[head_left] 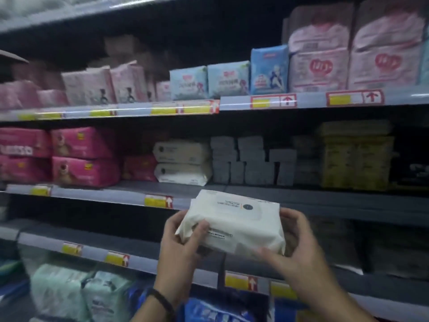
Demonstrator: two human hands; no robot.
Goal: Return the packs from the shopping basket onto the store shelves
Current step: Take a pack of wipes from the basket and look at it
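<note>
White wipes pack (234, 225) in both our hands, lower centre of the frame

Our left hand (183, 247) grips its left end, thumb across the front, and our right hand (294, 249) curls round the right end. The pack's up in the air, just in front of the middle shelf (336, 203) edge. Two matching white packs (183, 162) sit stacked on that shelf, up and left of it, with pink packs (84, 156) further left.

pack (232, 221) between left grip (181, 242) and right grip (299, 249), stacked packs (183, 154) behind
</note>
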